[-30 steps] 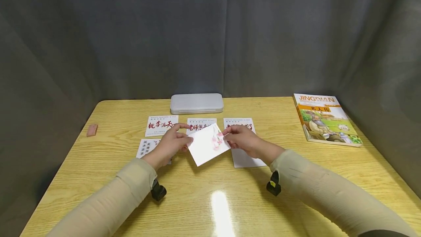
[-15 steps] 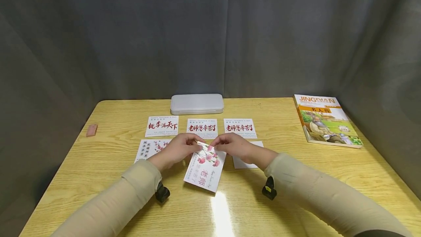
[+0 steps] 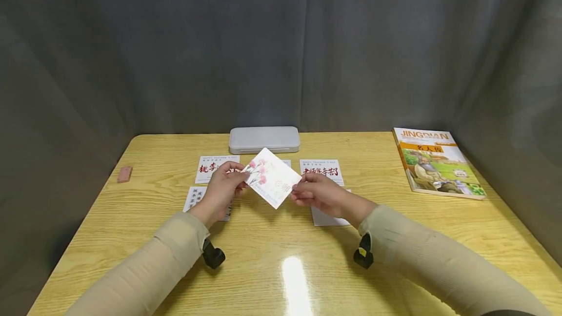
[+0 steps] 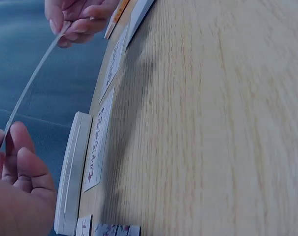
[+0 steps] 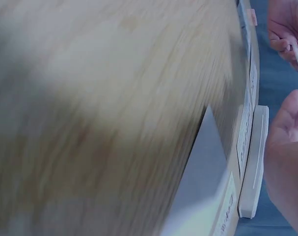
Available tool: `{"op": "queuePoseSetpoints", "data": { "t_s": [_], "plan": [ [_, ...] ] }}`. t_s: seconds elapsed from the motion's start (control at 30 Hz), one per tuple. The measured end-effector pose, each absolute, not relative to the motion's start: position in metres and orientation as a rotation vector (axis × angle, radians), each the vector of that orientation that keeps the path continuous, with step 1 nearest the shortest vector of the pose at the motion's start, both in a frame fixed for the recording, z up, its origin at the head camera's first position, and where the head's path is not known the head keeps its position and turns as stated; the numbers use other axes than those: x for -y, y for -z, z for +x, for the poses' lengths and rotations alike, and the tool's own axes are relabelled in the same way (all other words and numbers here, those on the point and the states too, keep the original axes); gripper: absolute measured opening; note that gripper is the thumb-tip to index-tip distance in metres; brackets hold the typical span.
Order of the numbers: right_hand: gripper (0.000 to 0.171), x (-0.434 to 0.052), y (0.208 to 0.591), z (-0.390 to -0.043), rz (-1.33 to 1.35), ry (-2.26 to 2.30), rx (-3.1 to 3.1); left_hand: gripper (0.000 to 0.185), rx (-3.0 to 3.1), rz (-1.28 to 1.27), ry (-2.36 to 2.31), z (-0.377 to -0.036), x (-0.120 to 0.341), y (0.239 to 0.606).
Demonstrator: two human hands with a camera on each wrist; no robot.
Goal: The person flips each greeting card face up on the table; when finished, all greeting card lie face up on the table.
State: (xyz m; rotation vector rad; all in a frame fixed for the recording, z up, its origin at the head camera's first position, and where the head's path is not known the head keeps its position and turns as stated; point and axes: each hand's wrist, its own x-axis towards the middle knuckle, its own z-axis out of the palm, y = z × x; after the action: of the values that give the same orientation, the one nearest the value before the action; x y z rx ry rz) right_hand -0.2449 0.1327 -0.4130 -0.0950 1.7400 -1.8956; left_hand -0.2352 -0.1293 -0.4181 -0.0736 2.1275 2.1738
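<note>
Head view: flower card (image 3: 272, 177) held above tabletop (image 3: 281, 257), left hand (image 3: 221, 188) and right hand (image 3: 318, 194) each pinching an opposite edge. Likely light, thin, bendy; edge or corner pinches suit it.

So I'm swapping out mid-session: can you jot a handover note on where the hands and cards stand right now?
Left hand: pinches the left end of the flower card.
Right hand: pinches its right end. The card is lifted off the table, printed side up.
Laid out: red-lettered cards in the far row by the grey tin; a floral card and a blank-side-up card in the near row.
Left: the held card is not yet set down; the middle of the near row looks open.
</note>
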Motion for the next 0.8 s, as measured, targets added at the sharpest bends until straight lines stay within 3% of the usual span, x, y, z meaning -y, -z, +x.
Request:
{"op": "queuePoseSetpoints", "data": {
  "t_s": [0.23, 0.43, 0.8],
  "plan": [
    [0.006, -0.132, 0.412, -0.246, -0.048, 1.93, -1.757, 0.01, -2.187, -0.065, -2.056, -0.23, 0.131, 0.42],
    [0.003, -0.131, 0.415, -0.245, -0.071, 1.778, -1.872, 0.025, -2.432, 0.07, -1.786, -0.224, 0.129, 0.422],
    [0.003, -0.121, 0.425, -0.244, -0.009, 1.653, -1.947, 0.031, -2.756, 0.771, -0.992, -0.203, 0.111, 0.422]
  ]
}}
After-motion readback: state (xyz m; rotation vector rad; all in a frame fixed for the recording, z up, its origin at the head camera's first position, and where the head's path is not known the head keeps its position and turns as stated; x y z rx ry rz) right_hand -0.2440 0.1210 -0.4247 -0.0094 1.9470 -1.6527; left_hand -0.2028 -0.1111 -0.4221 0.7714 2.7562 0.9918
